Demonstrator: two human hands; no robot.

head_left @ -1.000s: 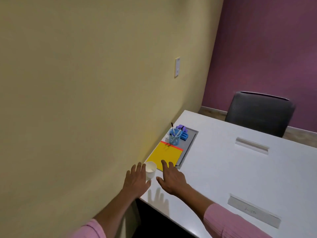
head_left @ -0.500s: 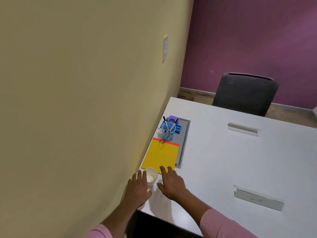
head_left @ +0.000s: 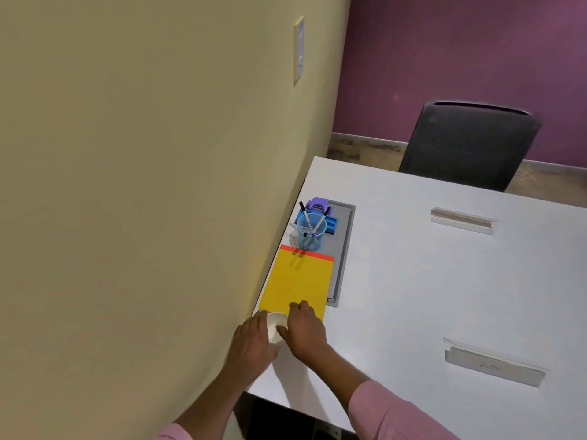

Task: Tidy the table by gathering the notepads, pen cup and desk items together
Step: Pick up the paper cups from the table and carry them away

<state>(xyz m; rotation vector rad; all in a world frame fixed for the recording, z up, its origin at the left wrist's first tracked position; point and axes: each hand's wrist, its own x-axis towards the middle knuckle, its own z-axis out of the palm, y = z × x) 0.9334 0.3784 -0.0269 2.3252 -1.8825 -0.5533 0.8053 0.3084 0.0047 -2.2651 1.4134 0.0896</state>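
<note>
Both hands cupped around a small white paper cup [head_left: 275, 326] at the near end of the yellow notepad [head_left: 297, 282].

Left hand [head_left: 252, 342] on the cup's wall side, right hand [head_left: 305, 329] on the other — fingers curled against it, right fingertips [head_left: 300, 307] overlapping the notepad's near edge; whether the cup is lifted, cannot tell. Beyond the notepad's red-strip far end: blue pen cup [head_left: 310, 231] with pens, then blue organizer [head_left: 328, 222] and purple item [head_left: 319, 204] — all along the white table [head_left: 444, 281] edge by the yellow wall [head_left: 143, 185].
</note>
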